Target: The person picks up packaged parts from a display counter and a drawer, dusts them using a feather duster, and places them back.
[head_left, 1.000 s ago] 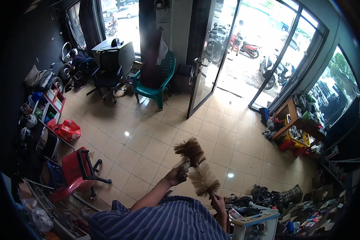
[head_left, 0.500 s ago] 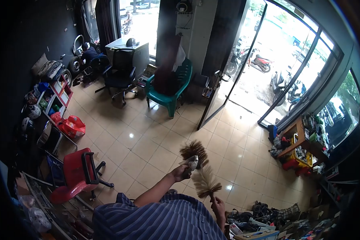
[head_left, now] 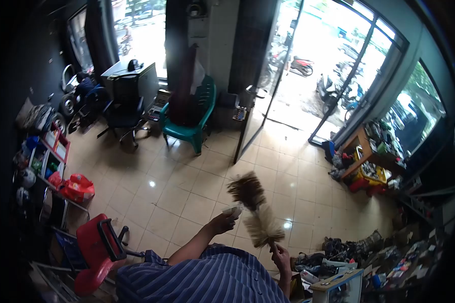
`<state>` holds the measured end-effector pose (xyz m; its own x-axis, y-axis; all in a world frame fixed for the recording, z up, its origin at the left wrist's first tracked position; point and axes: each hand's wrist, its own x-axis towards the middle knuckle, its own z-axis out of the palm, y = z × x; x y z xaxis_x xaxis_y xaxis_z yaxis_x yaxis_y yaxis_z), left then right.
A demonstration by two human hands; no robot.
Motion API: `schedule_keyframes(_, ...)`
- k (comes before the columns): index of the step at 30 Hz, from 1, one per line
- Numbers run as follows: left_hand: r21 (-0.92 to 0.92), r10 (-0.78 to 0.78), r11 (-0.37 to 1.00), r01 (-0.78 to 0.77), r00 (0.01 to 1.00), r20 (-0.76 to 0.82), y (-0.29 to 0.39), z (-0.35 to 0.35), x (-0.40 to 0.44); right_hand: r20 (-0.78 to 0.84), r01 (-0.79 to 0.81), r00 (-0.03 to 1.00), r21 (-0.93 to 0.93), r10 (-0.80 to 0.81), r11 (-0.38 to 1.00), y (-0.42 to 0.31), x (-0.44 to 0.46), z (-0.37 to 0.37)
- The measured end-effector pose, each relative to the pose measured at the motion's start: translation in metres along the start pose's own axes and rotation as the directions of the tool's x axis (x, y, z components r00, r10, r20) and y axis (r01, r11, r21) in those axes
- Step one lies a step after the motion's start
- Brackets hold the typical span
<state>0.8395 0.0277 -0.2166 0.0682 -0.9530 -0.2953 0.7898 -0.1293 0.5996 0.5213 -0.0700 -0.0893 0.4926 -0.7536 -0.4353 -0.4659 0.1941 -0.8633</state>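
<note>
My right hand (head_left: 281,256) is closed round the handle of a feather duster (head_left: 264,222). The duster points away from me over the floor, with pale feathers near the handle and dark brown ones at the far end. My left hand (head_left: 222,222) is closed on a small whitish thing, perhaps a crumpled cloth (head_left: 233,210), held just left of the feathers. Its exact kind is too blurred to tell.
A red office chair (head_left: 98,247) stands at left, beside a red bag (head_left: 77,188). Further off are a green plastic chair (head_left: 187,132), a black office chair (head_left: 126,108) and an open glass door (head_left: 268,96). Clutter (head_left: 338,252) fills the lower right.
The view has turned slightly right, so the room shifts left. My left hand and the whitish thing have moved a little left and away from the duster. Both hands keep their hold.
</note>
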Motion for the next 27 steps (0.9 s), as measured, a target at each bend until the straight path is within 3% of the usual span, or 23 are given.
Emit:
schedule_keyframes(1,0.308,0.065,0.948,-0.085,0.995,0.072,-0.019,-0.031,0.015,0.008,0.021,1.000,-0.092,-0.021,0.996,0.006,0.000,-0.002)
schedule_keyframes(2,0.324,0.011,0.945,-0.048,0.994,0.113,-0.016,-0.030,0.016,0.015,0.034,0.999,-0.182,-0.032,0.983,0.009,-0.005,-0.005)
schedule_keyframes(3,0.691,-0.012,0.720,-0.057,0.995,0.095,-0.011,-0.022,0.011,-0.039,0.046,0.998,-0.257,-0.058,0.965,-0.003,-0.013,-0.004)
schedule_keyframes(4,0.928,-0.007,0.363,-0.087,0.995,0.097,-0.005,-0.010,0.006,-0.074,0.021,0.996,-0.266,-0.042,0.964,0.000,-0.015,-0.008)
schedule_keyframes(5,0.991,0.015,-0.058,-0.121,0.992,0.122,0.004,0.010,0.000,-0.102,-0.001,0.994,-0.279,-0.029,0.960,0.004,-0.016,-0.012)
schedule_keyframes(6,0.733,-0.043,0.661,0.158,0.984,-0.173,0.016,0.044,-0.008,-0.155,-0.034,0.988,-0.314,-0.016,0.949,0.002,-0.019,-0.013)
schedule_keyframes(7,0.745,-0.070,0.648,0.157,0.987,-0.147,0.009,0.038,0.001,-0.193,-0.054,0.981,-0.296,-0.004,0.954,0.006,-0.024,-0.014)
schedule_keyframes(8,0.468,-0.186,0.859,0.208,0.978,-0.093,0.000,0.022,0.008,-0.206,-0.046,0.978,-0.334,-0.025,0.941,0.011,-0.027,-0.013)
schedule_keyframes(9,0.135,-0.281,0.950,0.280,0.960,-0.013,-0.004,0.014,0.015,-0.214,-0.037,0.976,-0.373,-0.047,0.927,0.013,-0.030,-0.013)
schedule_keyframes(13,0.093,-0.321,0.942,0.324,0.946,-0.039,0.001,0.041,0.022,-0.031,-0.186,0.982,-0.282,0.185,0.941,-0.013,-0.055,-0.015)
schedule_keyframes(17,0.027,-0.360,0.931,0.364,0.929,-0.088,-0.009,0.048,0.021,-0.323,-0.217,0.943,-0.416,0.080,0.883,0.001,-0.054,-0.013)
schedule_keyframes(18,0.349,-0.248,0.906,0.238,0.969,-0.019,-0.022,0.029,0.029,-0.313,-0.197,0.947,-0.408,0.066,0.891,-0.001,-0.057,-0.014)
schedule_keyframes(19,0.624,-0.156,0.778,0.067,0.984,0.089,-0.037,0.003,0.039,-0.303,-0.175,0.952,-0.400,0.050,0.900,-0.001,-0.059,-0.015)
schedule_keyframes(21,0.899,-0.089,0.288,-0.330,0.925,0.368,-0.051,-0.027,0.052,-0.259,-0.168,0.962,-0.295,0.091,0.941,0.002,-0.063,-0.016)
schedule_keyframes(22,0.757,0.134,-0.255,-0.602,0.753,0.644,0.005,0.061,0.012,-0.172,-0.158,0.977,-0.212,0.122,0.965,0.001,-0.066,-0.015)
schedule_keyframes(23,0.750,0.120,-0.252,-0.611,0.749,0.651,0.004,0.059,0.016,-0.082,-0.153,0.986,-0.127,0.143,0.980,-0.001,-0.069,-0.015)
schedule_keyframes(24,0.859,0.105,0.326,-0.395,0.918,0.382,0.000,0.053,0.021,-0.091,-0.159,0.985,-0.118,0.148,0.980,-0.002,-0.072,-0.015)
schedule_keyframes(25,0.635,-0.085,0.773,-0.015,0.988,0.126,-0.005,0.048,0.025,-0.097,-0.181,0.981,-0.122,0.170,0.976,-0.005,-0.075,-0.015)
schedule_keyframes(26,0.160,-0.373,0.915,0.371,0.928,-0.016,-0.009,0.042,0.027,-0.100,-0.202,0.977,-0.129,0.190,0.971,-0.008,-0.076,-0.016)
schedule_keyframes(27,0.162,-0.374,0.914,0.371,0.927,-0.017,-0.008,0.043,0.026,-0.101,-0.218,0.974,-0.139,0.205,0.966,-0.011,-0.075,-0.017)
